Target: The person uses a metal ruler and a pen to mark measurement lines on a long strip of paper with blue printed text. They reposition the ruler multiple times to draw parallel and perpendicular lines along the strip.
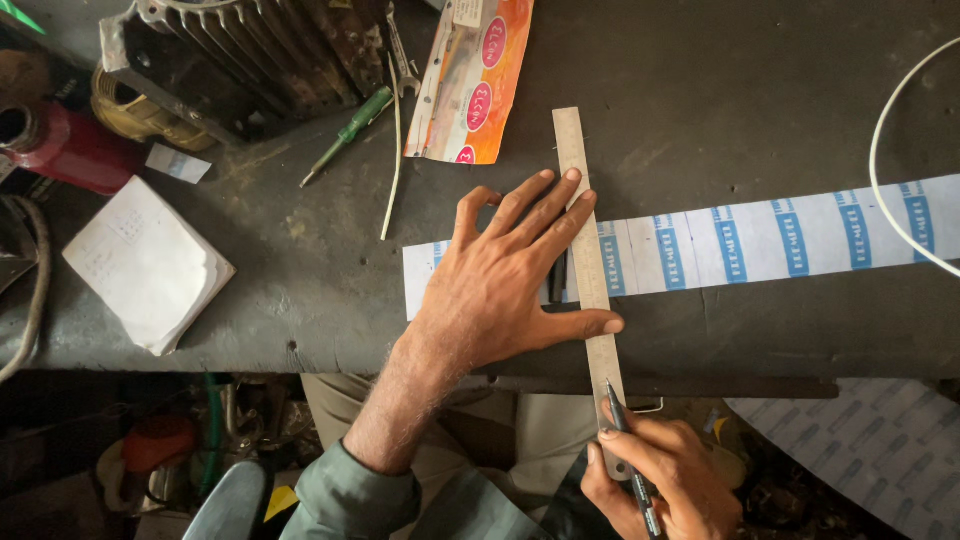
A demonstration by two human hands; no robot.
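The left hand lies spread flat, fingers wide, pressing a steel ruler down across a long white paper strip with blue printed bands that runs from the middle of the dark surface toward its right edge. The ruler crosses the strip almost square and overhangs the near edge of the surface, where the right hand grips both its free end and a dark pen, tip resting against the ruler's edge. The likeliest slip, as I judge it, is the ruler pivoting: it is pinned mostly by fingertips near the strip, and a sideways push from the pen at the unsupported overhang could swing it and skew any line. The strip itself is loose on a grimy surface and could creep or smudge under the palm. The thumb sits right at the ruler's edge, so the pen might ride over it. Hard to make out: the part of the strip under the left palm, and a dark thin object between the fingers and the ruler. The right hand is cut off by the lower frame. At the far edge a green-handled screwdriver, an orange packet and a finned metal housing lie well apart; a folded white paper pad sits near the left edge.
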